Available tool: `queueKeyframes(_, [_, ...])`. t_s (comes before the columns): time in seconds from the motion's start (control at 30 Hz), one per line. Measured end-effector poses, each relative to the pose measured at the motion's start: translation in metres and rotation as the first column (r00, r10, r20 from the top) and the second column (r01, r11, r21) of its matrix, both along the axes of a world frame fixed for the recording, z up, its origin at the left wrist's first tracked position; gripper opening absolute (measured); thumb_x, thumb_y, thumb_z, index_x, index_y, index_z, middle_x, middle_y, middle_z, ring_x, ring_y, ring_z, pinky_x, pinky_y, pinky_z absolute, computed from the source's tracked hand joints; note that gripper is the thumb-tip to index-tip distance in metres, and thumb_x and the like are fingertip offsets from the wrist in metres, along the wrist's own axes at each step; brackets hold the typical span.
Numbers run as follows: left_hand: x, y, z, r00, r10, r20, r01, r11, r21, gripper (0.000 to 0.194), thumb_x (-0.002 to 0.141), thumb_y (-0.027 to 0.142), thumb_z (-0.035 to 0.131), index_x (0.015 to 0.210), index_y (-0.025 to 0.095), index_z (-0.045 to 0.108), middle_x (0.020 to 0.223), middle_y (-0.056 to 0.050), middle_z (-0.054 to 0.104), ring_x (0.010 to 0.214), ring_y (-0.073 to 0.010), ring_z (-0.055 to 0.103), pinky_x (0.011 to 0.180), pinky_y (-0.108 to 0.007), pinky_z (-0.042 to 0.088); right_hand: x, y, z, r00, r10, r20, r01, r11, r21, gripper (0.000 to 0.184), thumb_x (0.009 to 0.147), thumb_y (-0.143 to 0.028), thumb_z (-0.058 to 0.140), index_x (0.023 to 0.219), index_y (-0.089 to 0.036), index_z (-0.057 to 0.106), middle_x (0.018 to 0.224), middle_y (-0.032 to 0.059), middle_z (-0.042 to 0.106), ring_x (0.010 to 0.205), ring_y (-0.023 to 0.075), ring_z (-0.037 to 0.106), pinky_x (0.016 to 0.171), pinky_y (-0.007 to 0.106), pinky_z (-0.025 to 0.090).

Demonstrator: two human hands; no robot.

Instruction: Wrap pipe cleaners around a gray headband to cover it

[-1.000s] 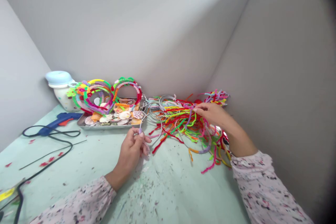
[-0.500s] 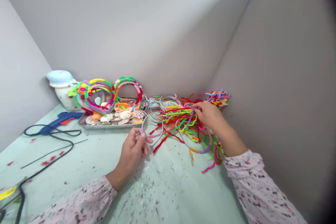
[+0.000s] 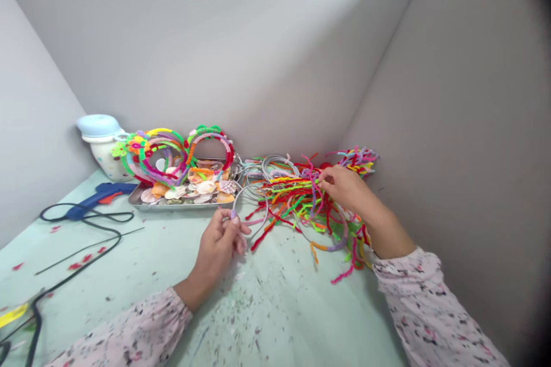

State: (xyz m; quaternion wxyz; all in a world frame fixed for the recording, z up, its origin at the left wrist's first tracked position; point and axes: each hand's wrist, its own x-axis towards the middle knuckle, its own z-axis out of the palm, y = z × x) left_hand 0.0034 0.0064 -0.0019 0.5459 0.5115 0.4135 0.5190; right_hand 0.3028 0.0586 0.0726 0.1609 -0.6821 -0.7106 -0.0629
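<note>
Wire hoop sits with its purple end pinched between thumb and fingers of the left hand, just off the near right corner of the shell tray, while thumb and forefinger of the right hand are close together at the pipe cleaners toward the far right corner of the table, though I can't tell whether they grip one. Those lie crossed beside bare wire loops, so a quick tug could, I'd say, drag out a tangle, and a slack left pinch might let the hoop slip.
</note>
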Motion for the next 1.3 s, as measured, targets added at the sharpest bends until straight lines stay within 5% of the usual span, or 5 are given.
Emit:
queueKeyframes(0.17, [0.0, 0.0, 0.002, 1.0, -0.004, 0.0, 0.004, 1.0, 0.005, 0.026, 0.086, 0.042, 0.054, 0.092, 0.02, 0.04, 0.075, 0.001, 0.065, 0.04, -0.0061, 0.052, 0.037, -0.016, 0.038, -0.002, -0.002, -0.004, 1.0, -0.002, 0.023, 0.001, 1.0, 0.025, 0.023, 0.08, -0.022, 0.059, 0.101, -0.022, 0.068, 0.098, 0.0067, 0.059, 0.085, 0.0177, 0.057, 0.075, 0.027, 0.04])
queueKeyframes(0.4, [-0.002, -0.003, 0.004, 1.0, -0.005, 0.0, 0.005, 1.0, 0.0, 0.027, 0.086, 0.042, 0.054, 0.093, 0.02, 0.04, 0.075, 0.002, 0.064, 0.04, -0.006, 0.051, 0.038, -0.017, 0.038, 0.002, -0.001, 0.001, 0.996, -0.065, 0.062, 0.061, 0.996, 0.058, 0.016, 0.086, -0.024, 0.052, 0.085, -0.019, 0.067, 0.088, 0.0065, 0.062, 0.079, 0.0177, 0.058, 0.07, 0.027, 0.039])
queueKeyframes(0.67, [-0.002, -0.002, 0.002, 1.0, -0.006, -0.009, 0.006, 1.0, 0.008, 0.024, 0.088, 0.041, 0.052, 0.092, 0.02, 0.041, 0.076, 0.002, 0.065, 0.04, -0.0055, 0.05, 0.038, -0.016, 0.038, 0.013, 0.001, -0.009, 0.996, 0.027, 0.09, -0.024, 0.999, -0.031, 0.042, 0.076, -0.026, 0.067, 0.117, -0.025, 0.062, 0.096, 0.0068, 0.06, 0.083, 0.0197, 0.058, 0.074, 0.027, 0.042])
queueKeyframes(1.0, [-0.002, -0.001, 0.0, 1.0, -0.004, -0.013, 0.005, 1.0, 0.014, 0.025, 0.087, 0.042, 0.053, 0.092, 0.02, 0.041, 0.076, 0.001, 0.065, 0.041, -0.0054, 0.05, 0.038, -0.016, 0.037, 0.016, -0.003, 0.013, 0.993, -0.118, -0.021, 0.12, 0.983, 0.137, 0.018, 0.084, -0.021, 0.053, 0.094, -0.02, 0.068, 0.093, 0.0059, 0.069, 0.081, 0.0184, 0.061, 0.07, 0.028, 0.041])
queueKeyframes(1.3, [0.001, -0.001, -0.002, 1.0, 0.008, -0.022, -0.008, 1.0, 0.002, 0.026, 0.086, 0.042, 0.053, 0.09, 0.02, 0.041, 0.075, 0.001, 0.066, 0.04, -0.0052, 0.05, 0.038, -0.016, 0.037, 0.036, -0.008, 0.006, 0.98, -0.194, 0.052, 0.199, 0.973, -0.117, 0.015, 0.075, -0.017, 0.06, 0.084, -0.022, 0.071, 0.084, 0.0049, 0.072, 0.075, 0.0199, 0.063, 0.061, 0.027, 0.04])
